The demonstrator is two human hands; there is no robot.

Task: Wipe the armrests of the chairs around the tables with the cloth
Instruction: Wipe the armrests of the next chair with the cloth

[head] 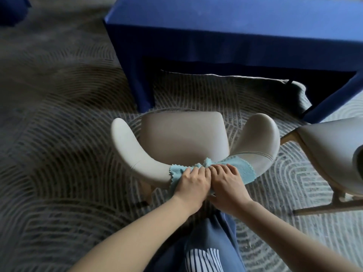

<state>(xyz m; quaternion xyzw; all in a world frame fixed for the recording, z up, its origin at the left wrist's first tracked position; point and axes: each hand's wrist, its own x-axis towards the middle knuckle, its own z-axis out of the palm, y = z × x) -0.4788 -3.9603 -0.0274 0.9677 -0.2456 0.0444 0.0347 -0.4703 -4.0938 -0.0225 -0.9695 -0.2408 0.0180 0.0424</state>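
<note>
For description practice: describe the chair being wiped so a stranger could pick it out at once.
Find the big blue-draped table. Of two pale chairs on the carpet before it, take the middle chair, not the right-edge chair. It alone has a light blue cloth on its back, gripped by the left hand and right hand.

A grey carpet patterned with pale concentric curved lines (59,134) covers the floor in dim, soft light, bearing a rectangular table draped in deep blue fabric (216,36), a cream padded chair on light wooden legs (324,146) at the right, and another dark blue draped corner (11,10) far left.
</note>
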